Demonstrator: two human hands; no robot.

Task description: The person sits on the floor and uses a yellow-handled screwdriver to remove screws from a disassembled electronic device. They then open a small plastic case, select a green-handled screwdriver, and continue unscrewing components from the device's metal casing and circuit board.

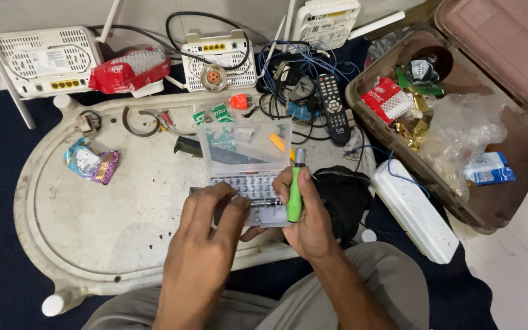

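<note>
A clear plastic bit case (245, 162) lies open on a worn oval white tray (87, 220), its lid raised and rows of screwdriver bits in the base. My left hand (206, 235) rests on the case's lower part, fingers curled over the bit rows. My right hand (307, 214) grips a screwdriver with a green and grey handle (295, 189), held upright at the case's right edge. Whether the left fingers pinch a bit is hidden.
White routers (44, 58) and tangled cables line the far side, with a black remote (332, 104). A brown suitcase (520, 153) full of wrappers and bags lies open at right. A white power strip (414, 211) and black cloth (343, 192) sit beside my right hand.
</note>
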